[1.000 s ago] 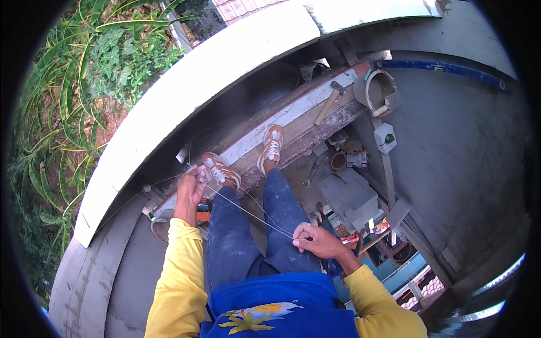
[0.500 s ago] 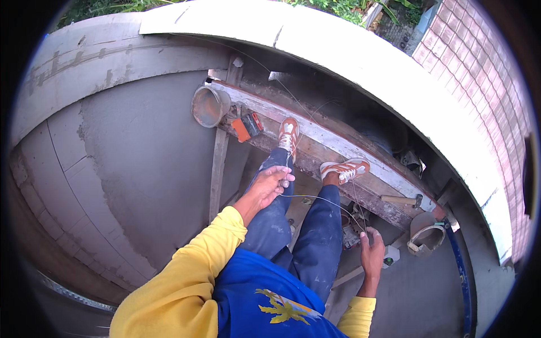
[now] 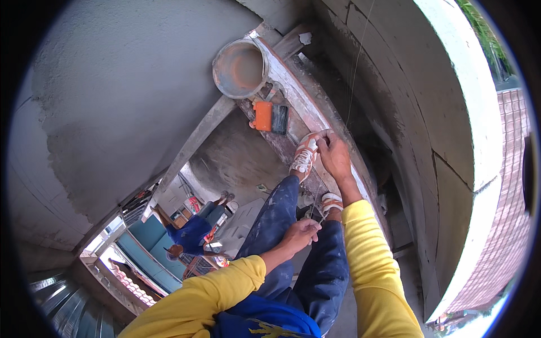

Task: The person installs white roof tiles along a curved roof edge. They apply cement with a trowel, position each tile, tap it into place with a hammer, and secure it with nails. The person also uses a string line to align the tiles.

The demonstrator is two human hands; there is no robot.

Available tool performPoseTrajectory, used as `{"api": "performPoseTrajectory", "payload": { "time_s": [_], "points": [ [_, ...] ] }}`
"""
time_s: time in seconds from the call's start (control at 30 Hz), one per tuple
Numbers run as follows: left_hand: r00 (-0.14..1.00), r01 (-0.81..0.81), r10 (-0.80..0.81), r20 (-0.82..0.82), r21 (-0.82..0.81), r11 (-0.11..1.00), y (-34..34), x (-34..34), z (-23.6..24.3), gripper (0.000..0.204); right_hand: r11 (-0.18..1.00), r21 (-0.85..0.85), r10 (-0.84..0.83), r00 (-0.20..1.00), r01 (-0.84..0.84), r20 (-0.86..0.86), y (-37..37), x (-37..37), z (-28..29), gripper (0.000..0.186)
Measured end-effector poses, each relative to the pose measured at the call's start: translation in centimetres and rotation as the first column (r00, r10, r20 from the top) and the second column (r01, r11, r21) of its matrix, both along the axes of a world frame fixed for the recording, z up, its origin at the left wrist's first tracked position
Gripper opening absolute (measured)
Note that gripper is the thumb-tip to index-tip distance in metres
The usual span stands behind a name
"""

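My left hand (image 3: 300, 234) is over my thighs, its fingers closed in a pinch on a thin pale string (image 3: 353, 79). Strands run from that hand up between my legs toward my feet. My right hand (image 3: 335, 154) reaches forward beside my left shoe (image 3: 305, 156), thumb and fingers pressed together. A length of the same string rises beyond it along the dark gap by the wall; the spot where the fingers pinch it is hard to make out. Both of my shoes stand on a worn wooden plank (image 3: 290, 76) splashed with white.
A mortar-stained bucket (image 3: 241, 70) and an orange and black case (image 3: 270, 117) stand on the plank. Grey plastered wall (image 3: 124, 84) lies left, a curved block wall (image 3: 451, 107) right. Far below, a person in blue (image 3: 191, 234) is beside teal panels.
My view has swung, bringing the lower level and the other person into sight. The right hand has moved from low right up to beside my left shoe; the left hand has come down over my thighs.
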State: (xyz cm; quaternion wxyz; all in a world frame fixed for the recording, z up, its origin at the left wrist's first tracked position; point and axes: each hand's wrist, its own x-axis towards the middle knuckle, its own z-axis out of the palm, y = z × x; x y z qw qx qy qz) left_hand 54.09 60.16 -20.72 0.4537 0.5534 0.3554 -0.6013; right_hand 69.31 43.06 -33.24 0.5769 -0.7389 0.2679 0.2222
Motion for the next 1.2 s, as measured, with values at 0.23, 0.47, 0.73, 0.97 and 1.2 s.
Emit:
{"api": "performPoseTrajectory", "payload": {
  "time_s": [0.23, 0.47, 0.73, 0.97, 1.2],
  "points": [
    [0.869, 0.373, -0.313, 0.383, -0.094, 0.923, 1.3, 2.1, 0.1, 0.017, 0.871, -0.296, 0.375, 0.920, -0.391, -0.114, 9.8, 16.5, -21.8, 0.045],
    [0.939, 0.243, -0.193, 0.285, -0.151, 0.958, 2.5, 4.8, 1.3, 0.015, 0.760, -0.422, 0.463, 0.867, -0.494, -0.182, 15.7, 20.8, -28.7, 0.049],
    [0.938, 0.234, -0.179, 0.295, -0.162, 0.958, 2.9, 3.3, 1.1, 0.014, 0.739, -0.441, 0.428, 0.860, -0.510, -0.278, 13.3, 20.0, -28.7, 0.058],
    [0.910, 0.281, -0.227, 0.347, -0.116, 0.953, 2.3, 0.9, 0.5, 0.015, 0.972, -0.210, 0.024, 0.934, -0.105, -0.358, 4.9, 16.1, -23.5, 0.058],
    [0.859, 0.353, -0.310, 0.407, -0.034, 0.935, 1.6, -1.8, -0.6, 0.018, 0.951, -0.123, -0.296, 0.949, 0.283, -0.111, -2.6, 8.9, -19.6, 0.037]
  ]
}}
